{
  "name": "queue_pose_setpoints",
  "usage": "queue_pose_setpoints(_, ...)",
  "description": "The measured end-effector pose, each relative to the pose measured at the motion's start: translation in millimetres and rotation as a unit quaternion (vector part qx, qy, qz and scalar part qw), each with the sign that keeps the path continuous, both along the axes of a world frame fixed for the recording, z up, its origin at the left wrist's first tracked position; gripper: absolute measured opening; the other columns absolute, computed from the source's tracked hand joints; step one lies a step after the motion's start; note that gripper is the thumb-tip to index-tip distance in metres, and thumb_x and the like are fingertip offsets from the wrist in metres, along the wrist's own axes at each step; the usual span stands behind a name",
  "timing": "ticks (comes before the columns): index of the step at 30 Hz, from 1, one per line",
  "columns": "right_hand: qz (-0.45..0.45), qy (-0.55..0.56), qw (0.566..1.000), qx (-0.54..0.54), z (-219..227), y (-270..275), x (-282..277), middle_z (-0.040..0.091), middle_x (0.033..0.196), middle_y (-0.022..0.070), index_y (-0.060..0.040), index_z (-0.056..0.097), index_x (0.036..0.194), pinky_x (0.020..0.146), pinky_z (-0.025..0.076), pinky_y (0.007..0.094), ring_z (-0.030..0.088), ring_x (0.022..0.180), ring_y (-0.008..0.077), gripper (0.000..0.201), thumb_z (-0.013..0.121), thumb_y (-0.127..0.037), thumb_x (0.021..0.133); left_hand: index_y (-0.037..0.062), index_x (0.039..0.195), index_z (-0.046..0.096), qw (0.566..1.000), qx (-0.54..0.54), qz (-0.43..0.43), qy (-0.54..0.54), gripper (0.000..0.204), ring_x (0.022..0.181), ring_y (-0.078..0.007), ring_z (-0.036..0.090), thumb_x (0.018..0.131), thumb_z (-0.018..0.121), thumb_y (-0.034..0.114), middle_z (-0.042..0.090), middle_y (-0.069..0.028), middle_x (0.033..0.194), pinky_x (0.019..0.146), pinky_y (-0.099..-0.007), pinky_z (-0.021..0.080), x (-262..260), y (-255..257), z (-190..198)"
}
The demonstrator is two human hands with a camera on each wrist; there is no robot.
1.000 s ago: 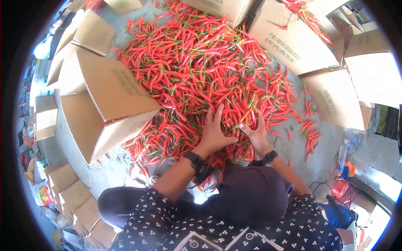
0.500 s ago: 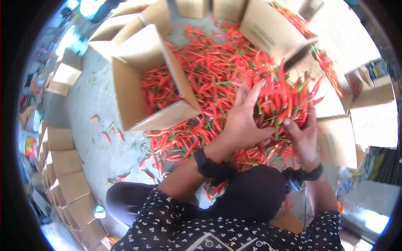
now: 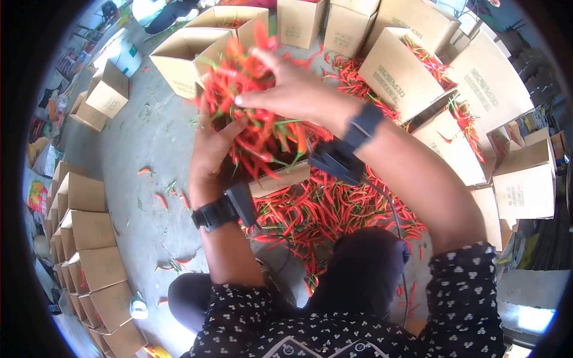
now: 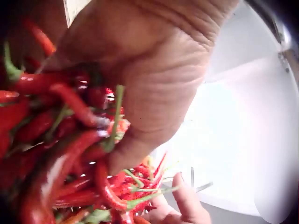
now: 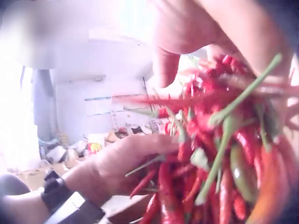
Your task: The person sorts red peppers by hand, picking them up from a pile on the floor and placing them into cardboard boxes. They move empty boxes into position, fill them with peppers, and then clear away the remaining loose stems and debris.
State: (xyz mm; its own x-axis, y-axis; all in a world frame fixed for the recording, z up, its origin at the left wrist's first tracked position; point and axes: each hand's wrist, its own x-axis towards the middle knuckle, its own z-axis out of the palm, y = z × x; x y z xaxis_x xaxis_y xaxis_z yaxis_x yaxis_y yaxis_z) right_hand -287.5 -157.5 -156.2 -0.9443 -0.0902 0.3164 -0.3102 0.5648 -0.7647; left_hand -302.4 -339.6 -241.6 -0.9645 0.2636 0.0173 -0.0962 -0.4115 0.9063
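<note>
Between both hands in the head view is a big bunch of red chilies, held above an open cardboard box whose rim shows below it. The left hand grips the bunch from the left and below, thumb across it. From the upper right the right hand clasps it, fingers partly hidden. Chilies with green stems press against the left palm in the left wrist view. The right wrist view shows the left hand around the lower bunch of chilies.
A chili heap lies on the floor before the knees. Filled boxes stand at the right, open boxes behind, and a row of boxes at the left. A white bucket stands at the far left.
Both hands have scooped chilies from the heap, lifted them and carried them leftward over the box. The view has turned left, and the box shows beneath the bunch.
</note>
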Motion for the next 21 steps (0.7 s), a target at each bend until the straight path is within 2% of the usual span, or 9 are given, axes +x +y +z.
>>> queue_pose_setpoints(2, 0.094, -0.152, 0.984, 0.006, -9, 2, -9, 0.052, 0.131, 0.0146, -0.0027, 0.036, 0.141, 0.096, 0.043, 0.0323, 0.051, 0.12, 0.0243, 0.081, 0.07, -0.042, 0.079, -0.0004, 0.136, 0.042, 0.962, -0.262, 0.004, 0.079, 0.06, 0.105, -0.0176, 0.058, 0.08, 0.065, 0.005, 0.061, -0.0127, 0.115, 0.088, -0.0294, 0.048, -16, -8, -28)
queue_pose_setpoints(5, 0.095, -0.23, 0.967, -0.065, -4, 52, 9, 0.052, 0.132, 0.0097, -0.009, 0.044, 0.138, 0.092, 0.045, 0.033, 0.052, 0.119, 0.0222, 0.067, 0.065, -0.042, 0.084, -0.0033, 0.128, 0.051, 0.911, -0.404, -0.051, 0.067, 0.048, 0.102, -0.0146, 0.058, 0.084, 0.062, 0.014, 0.065, -0.0123, 0.108, 0.087, -0.0281, 0.046, -2, 7, -18)
queue_pose_setpoints(7, 0.014, -0.238, 0.968, -0.077, -27, 112, 23, 0.055, 0.129, 0.006, -0.0118, 0.052, 0.132, 0.087, 0.047, 0.033, 0.054, 0.114, 0.0184, 0.053, 0.061, -0.04, 0.088, -0.0033, 0.119, 0.058, 0.911, -0.39, -0.035, 0.13, 0.039, 0.097, -0.0142, 0.06, 0.086, 0.06, 0.018, 0.067, -0.0121, 0.105, 0.084, -0.0285, 0.046, 8, 26, -8)
queue_pose_setpoints(9, -0.098, -0.221, 0.966, -0.093, -70, 181, 46, 0.066, 0.103, 0.0066, -0.0035, 0.059, 0.122, 0.077, 0.05, 0.0277, 0.061, 0.091, 0.0138, 0.051, 0.067, -0.037, 0.084, -0.0014, 0.118, 0.059, 0.883, -0.432, 0.047, 0.179, 0.037, 0.093, -0.0168, 0.063, 0.086, 0.059, 0.018, 0.067, -0.0135, 0.104, 0.082, -0.0288, 0.047, 12, 48, 0)
queue_pose_setpoints(11, -0.163, -0.171, 0.967, 0.093, -142, 268, 75, 0.065, 0.111, 0.0148, -0.0036, 0.059, 0.121, 0.087, 0.049, 0.0332, 0.061, 0.104, 0.0221, 0.053, 0.066, -0.04, 0.084, 0.001, 0.113, 0.063, 0.857, -0.437, 0.096, 0.258, 0.032, 0.091, -0.0213, 0.065, 0.085, 0.062, 0.015, 0.068, -0.0144, 0.101, 0.08, -0.0304, 0.049, 24, 79, 2)
queue_pose_setpoints(13, -0.256, -0.225, 0.925, 0.168, -188, 317, 108, 0.06, 0.119, 0.0205, -0.0041, 0.056, 0.125, 0.094, 0.045, 0.0384, 0.056, 0.114, 0.0309, 0.059, 0.066, -0.043, 0.082, 0.0025, 0.106, 0.065, 0.925, -0.282, 0.144, 0.209, 0.026, 0.091, -0.0248, 0.065, 0.082, 0.065, 0.011, 0.068, -0.0144, 0.096, 0.082, -0.034, 0.049, 50, 119, 7)
queue_pose_setpoints(14, -0.258, -0.224, 0.925, 0.164, -204, 327, 113, 0.06, 0.119, 0.0205, -0.0041, 0.056, 0.125, 0.094, 0.045, 0.0384, 0.056, 0.114, 0.0309, 0.059, 0.066, -0.043, 0.082, 0.0025, 0.105, 0.066, 0.92, -0.269, 0.093, 0.27, 0.024, 0.091, -0.0264, 0.065, 0.082, 0.066, 0.009, 0.067, -0.0139, 0.095, 0.083, -0.0354, 0.049, 62, 138, 1)
queue_pose_setpoints(17, -0.309, -0.251, 0.906, 0.144, -235, 352, 103, 0.058, 0.122, 0.0202, -0.0037, 0.052, 0.128, 0.098, 0.042, 0.0397, 0.055, 0.115, 0.0341, 0.065, 0.067, -0.044, 0.08, 0.0002, 0.116, 0.058, 0.905, -0.313, -0.106, 0.27, 0.039, 0.103, -0.0335, 0.059, 0.08, 0.068, 0.012, 0.06, -0.0178, 0.115, 0.091, -0.0404, 0.046, 80, 181, -45)
queue_pose_setpoints(21, -0.215, -0.05, 0.962, 0.164, -245, 354, 21, 0.055, 0.124, 0.0218, -0.0024, 0.049, 0.129, 0.099, 0.04, 0.0407, 0.052, 0.117, 0.0351, 0.066, 0.069, -0.042, 0.079, -0.0012, 0.133, 0.041, 0.803, -0.537, -0.033, 0.256, 0.068, 0.118, -0.0394, 0.048, 0.076, 0.072, 0.021, 0.041, -0.0245, 0.136, 0.099, -0.0443, 0.039, 86, 187, -151)
